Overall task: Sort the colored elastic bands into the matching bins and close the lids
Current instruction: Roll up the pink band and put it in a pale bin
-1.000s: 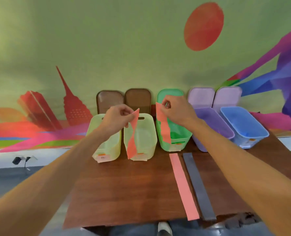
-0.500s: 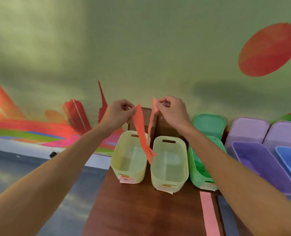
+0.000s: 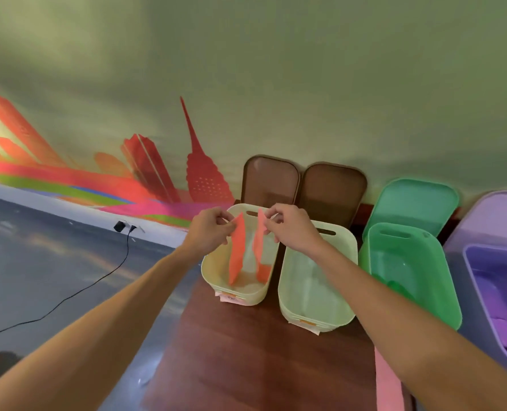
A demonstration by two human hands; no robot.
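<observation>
Orange elastic band (image 3: pixel 236 253) hangs in two drooping lengths into the leftmost cream bin (image 3: pixel 255 296) at centre frame. Its ends are pinched by the fingers of the left hand (image 3: pixel 209 229) and of the right hand (image 3: pixel 293 232). Rightward on the tabletop (image 3: pixel 246 366) stand a second cream bin (image 3: pixel 314 318), a green bin (image 3: pixel 436 277) and a purple bin (image 3: pixel 483 262).

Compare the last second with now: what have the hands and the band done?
The left hand and right hand carried the orange band leftward and lowered it into the leftmost cream bin. Both still pinch its top. The propped lids stayed put.
</observation>
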